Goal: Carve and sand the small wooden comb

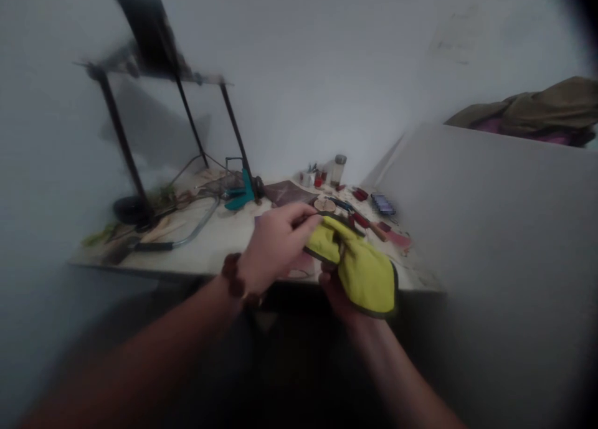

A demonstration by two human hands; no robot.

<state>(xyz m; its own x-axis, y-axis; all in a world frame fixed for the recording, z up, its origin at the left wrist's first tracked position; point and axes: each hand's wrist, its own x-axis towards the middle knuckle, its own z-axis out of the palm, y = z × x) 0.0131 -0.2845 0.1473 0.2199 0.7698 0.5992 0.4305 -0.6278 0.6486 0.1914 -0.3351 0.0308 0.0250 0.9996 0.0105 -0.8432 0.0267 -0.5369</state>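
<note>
A yellow cloth with a dark edging is held up before me, over the front edge of the table. My left hand, with a brown beaded bracelet at its wrist, pinches the cloth's upper left corner between thumb and fingers. Under the folds is my right hand, closed on the cloth from below; most of its fingers are covered. The cloth hangs in loose folds between the two hands and drapes over the right wrist.
The white table carries a hacksaw-like metal frame, a teal tool, a dark sheet, a glass jar and several hand tools. A black-legged stand rises at the left. A white panel borders the right side.
</note>
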